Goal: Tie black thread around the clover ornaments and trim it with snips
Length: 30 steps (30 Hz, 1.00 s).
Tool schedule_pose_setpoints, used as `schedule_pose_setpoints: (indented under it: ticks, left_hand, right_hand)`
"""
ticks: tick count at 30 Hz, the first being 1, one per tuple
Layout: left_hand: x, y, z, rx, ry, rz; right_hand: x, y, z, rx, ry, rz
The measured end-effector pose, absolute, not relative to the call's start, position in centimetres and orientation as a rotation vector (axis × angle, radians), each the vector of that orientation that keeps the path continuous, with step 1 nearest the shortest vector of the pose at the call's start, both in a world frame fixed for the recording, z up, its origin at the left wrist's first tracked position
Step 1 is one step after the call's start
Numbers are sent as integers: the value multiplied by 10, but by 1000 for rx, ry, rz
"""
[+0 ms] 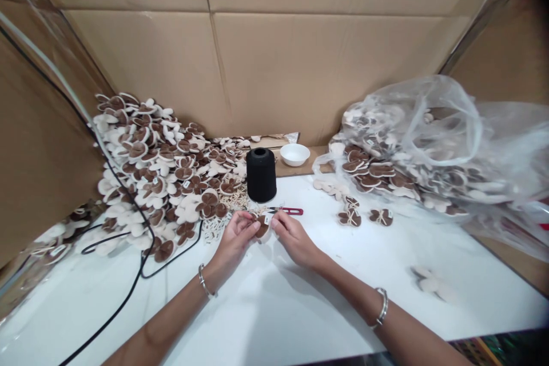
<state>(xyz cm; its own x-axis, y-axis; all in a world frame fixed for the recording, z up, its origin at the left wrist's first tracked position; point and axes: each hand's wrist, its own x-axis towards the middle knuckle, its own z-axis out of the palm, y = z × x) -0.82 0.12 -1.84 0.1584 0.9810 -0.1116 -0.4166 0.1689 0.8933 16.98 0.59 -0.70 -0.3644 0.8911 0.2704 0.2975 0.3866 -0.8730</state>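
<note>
Between my left hand (235, 238) and my right hand (293, 238), I pinch a small brown-and-cream padded fabric piece (262, 227) with a small white tag; my fingers hide part of it. Just beyond my right fingers lie red-handled thread snips (288, 211) on the white table (266, 309). A black thread cone (261, 175) stands behind the hands. A tangle of cream cord (231, 201) lies to the left of the cone. Several similar pieces form a large heap (158, 171) to the left, and two tied ones (349, 217) sit to the right.
A clear plastic bag (429, 137) full of fabric pieces fills the right side. A white bowl (295, 154) sits at the back on a cardboard sheet. A black cable (141, 240) crosses the left of the table. Cardboard walls (214, 68) rise behind.
</note>
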Motion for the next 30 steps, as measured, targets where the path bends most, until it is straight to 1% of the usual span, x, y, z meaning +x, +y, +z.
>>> schedule_pose_setpoints:
  ticks: [3,6,8,11,14,20,26,30]
  left_hand:
    - [-6,-1,-13,816,834,1247]
    - [-5,-4,-10,935,924,1218]
    - [-5,-6,-10,1173,1079,1224]
    - [-7,-10,-8,1744,1299,1264]
    - [-9,-11,-8,2152,1316,1170]
    - [-11,-5,-15,2481,1263,950]
    - [-13,-3,-19,2748,1273,876]
    - [-12,-4,-17,2688,1277,918]
  right_hand:
    - [167,4,-5,-1027,-1689,1193]
    - [163,3,-7,-999,-1675,1300]
    - [163,4,-9,-1018,-1700,1281]
    - [163,5,-11,-1090,-1751,1185]
    - [164,7,-13,-1104,-1810,1129]
    - [167,9,-20,-1081,-1919,1125]
    - [167,7,-15,-1089,-1952,1124]
    - [165,4,-13,-1103,-1889,1166]
